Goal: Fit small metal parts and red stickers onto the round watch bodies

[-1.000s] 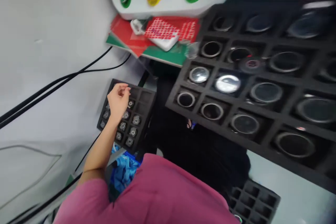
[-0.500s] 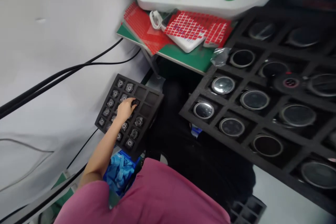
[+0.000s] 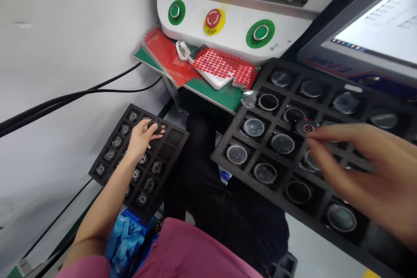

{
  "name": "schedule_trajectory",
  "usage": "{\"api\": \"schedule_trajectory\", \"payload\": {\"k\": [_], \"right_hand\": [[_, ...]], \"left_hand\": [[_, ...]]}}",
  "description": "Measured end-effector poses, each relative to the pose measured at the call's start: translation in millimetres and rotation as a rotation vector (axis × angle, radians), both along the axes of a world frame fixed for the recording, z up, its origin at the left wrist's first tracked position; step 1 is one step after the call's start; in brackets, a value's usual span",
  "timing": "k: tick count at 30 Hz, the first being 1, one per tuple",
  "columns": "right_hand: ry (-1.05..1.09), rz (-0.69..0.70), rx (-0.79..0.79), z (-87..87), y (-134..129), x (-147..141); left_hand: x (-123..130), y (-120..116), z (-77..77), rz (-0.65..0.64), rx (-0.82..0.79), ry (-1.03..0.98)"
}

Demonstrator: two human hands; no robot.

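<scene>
left hand (image 3: 140, 138) pinches a small black part (image 3: 155, 127) over the small tray (image 3: 107, 169); blurred right hand (image 3: 368, 178), fingers spread and empty, hides part of the big tray (image 3: 228, 139).

A plain white wall (image 3: 65, 30) is seen on the left, crossed by black cables (image 3: 74, 95). A white control panel (image 3: 228, 30) is mounted at the top, fitted with two green buttons (image 3: 260, 33) and a red stop button (image 3: 213, 19). Below it a green shelf (image 3: 224, 95) is stacked with red gridded sheets (image 3: 221, 63) and a coiled white cable (image 3: 182, 50). A lit monitor (image 3: 374, 30) is placed at upper right. Even, bright lighting is noted. A blue bin (image 3: 125, 239) is seen below.
</scene>
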State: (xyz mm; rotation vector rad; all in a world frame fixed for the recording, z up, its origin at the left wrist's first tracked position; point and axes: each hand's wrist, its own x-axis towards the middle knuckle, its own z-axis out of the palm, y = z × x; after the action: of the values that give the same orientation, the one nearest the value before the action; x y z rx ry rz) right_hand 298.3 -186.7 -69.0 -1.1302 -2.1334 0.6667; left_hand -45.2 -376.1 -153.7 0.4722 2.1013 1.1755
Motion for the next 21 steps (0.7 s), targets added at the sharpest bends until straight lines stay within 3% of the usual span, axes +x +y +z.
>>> {"api": "schedule_trajectory", "payload": {"k": [3, 7, 10, 17, 21], "right_hand": [[-0.062, 0.387, 0.116, -6.0, 44, -54], [-0.140, 0.448, 0.099, -19.3, 97, -121], [-0.196, 0.450, 0.088, -29.5, 122, -154], [-0.265, 0.574, 0.129, -51.1, 138, -213], [-0.281, 0.647, 0.136, -62.4, 138, -244]], "left_hand": [[11, 46, 14.5, -0.037, 0.139, -0.169], [14, 109, 26.9, -0.067, 0.229, -0.252], [11, 142, 25.4, -0.067, 0.224, -0.196], [-9, 172, 5.5, 0.068, 0.206, 0.210], [-12, 183, -6.8, 0.082, 0.218, 0.259]]}}
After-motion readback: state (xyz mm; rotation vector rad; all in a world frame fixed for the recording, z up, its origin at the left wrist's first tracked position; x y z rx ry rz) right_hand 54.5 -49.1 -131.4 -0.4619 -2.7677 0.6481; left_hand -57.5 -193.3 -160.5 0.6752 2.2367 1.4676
